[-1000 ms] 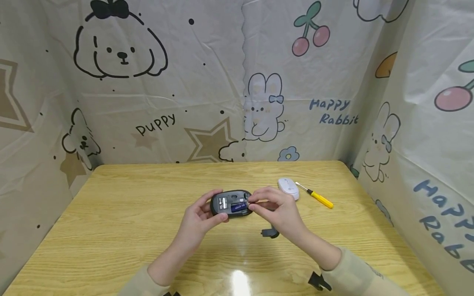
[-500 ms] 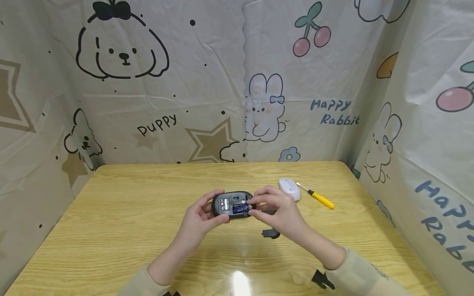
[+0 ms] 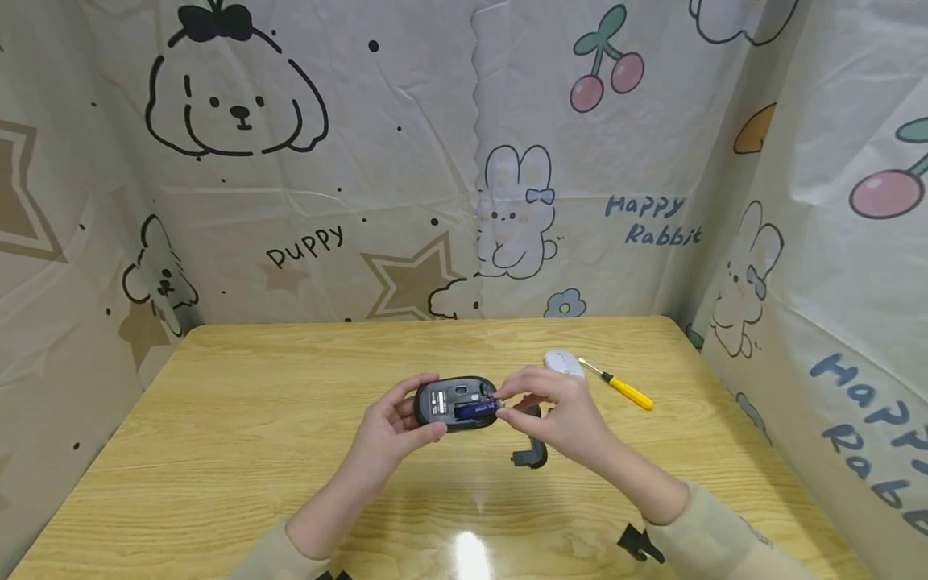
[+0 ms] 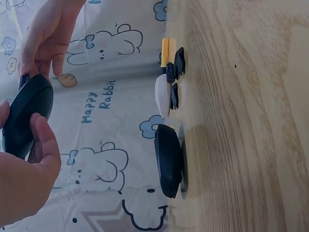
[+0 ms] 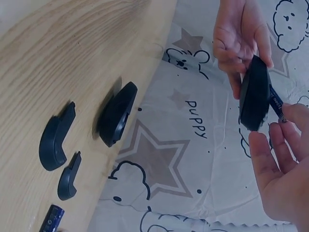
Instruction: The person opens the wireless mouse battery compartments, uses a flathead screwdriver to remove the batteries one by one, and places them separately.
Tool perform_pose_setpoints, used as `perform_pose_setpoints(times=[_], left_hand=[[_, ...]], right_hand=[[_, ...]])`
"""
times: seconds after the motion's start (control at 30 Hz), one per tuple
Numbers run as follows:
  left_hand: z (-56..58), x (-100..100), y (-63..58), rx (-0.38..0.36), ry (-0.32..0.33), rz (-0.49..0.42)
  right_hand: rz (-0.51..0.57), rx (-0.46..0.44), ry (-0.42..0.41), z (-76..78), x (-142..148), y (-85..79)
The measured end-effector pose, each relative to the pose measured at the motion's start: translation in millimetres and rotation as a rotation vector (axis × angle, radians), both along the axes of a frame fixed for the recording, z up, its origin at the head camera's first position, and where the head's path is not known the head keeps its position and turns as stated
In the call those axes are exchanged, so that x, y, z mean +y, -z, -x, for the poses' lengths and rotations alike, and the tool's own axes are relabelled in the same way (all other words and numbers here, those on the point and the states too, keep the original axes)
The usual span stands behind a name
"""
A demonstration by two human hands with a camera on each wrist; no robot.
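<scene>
My left hand (image 3: 387, 423) grips a black computer mouse (image 3: 437, 401) at its left end, underside facing up, with the battery compartment uncovered. A dark blue battery (image 3: 476, 410) lies slantwise at the compartment, its right end raised. My right hand (image 3: 554, 407) pinches that end between thumb and fingertips. In the right wrist view, the battery (image 5: 276, 102) sticks out from the held mouse (image 5: 255, 94) toward the right fingers. The left wrist view shows the mouse's rounded top (image 4: 31, 113) between the left thumb and fingers.
A curved black battery cover (image 3: 535, 453) lies below the right hand. A white mouse (image 3: 561, 362) and a yellow screwdriver (image 3: 629, 392) lie behind it. The right wrist view shows another black mouse (image 5: 117, 115), a smaller curved black piece (image 5: 69, 179) and a loose battery (image 5: 51, 218) on the table.
The battery's right end has come up out of the compartment, pinched by the right hand, which has shifted slightly right. The left hand still holds the mouse in nearly the same place.
</scene>
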State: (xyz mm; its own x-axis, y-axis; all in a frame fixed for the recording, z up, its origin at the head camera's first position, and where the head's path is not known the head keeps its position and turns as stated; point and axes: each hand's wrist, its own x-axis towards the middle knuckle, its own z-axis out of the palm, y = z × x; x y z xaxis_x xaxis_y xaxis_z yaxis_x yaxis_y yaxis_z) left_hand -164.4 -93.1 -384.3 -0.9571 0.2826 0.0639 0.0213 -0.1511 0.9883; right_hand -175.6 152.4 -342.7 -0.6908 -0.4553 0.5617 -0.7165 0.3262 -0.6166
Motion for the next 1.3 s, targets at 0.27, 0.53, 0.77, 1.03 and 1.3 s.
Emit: perform_pose_setpoints(times=[0.27,0.53,0.77,1.03,1.3], left_hand=[[1.9,-2,1.1,-0.009,-0.016,0.022],[3.4,-5,3.9,-0.020,-0.023,0.038],[5.4,-8,10.6,-0.012,-0.016,0.071],[7.0,-9,21.9,-0.044,-0.002,0.122],[10.9,-9,30.8,-0.067,0.014,0.159]], right_hand=[[-0.009,0.001,0.060,7.6,18,7.1],[-0.007,-0.001,0.104,1.7,27,3.0],[-0.052,-0.012,0.185,-3.8,34,3.6],[-0.083,-0.056,0.201,14.6,65,37.0],[-0.115,-0.076,0.220,18.7,80,49.4]])
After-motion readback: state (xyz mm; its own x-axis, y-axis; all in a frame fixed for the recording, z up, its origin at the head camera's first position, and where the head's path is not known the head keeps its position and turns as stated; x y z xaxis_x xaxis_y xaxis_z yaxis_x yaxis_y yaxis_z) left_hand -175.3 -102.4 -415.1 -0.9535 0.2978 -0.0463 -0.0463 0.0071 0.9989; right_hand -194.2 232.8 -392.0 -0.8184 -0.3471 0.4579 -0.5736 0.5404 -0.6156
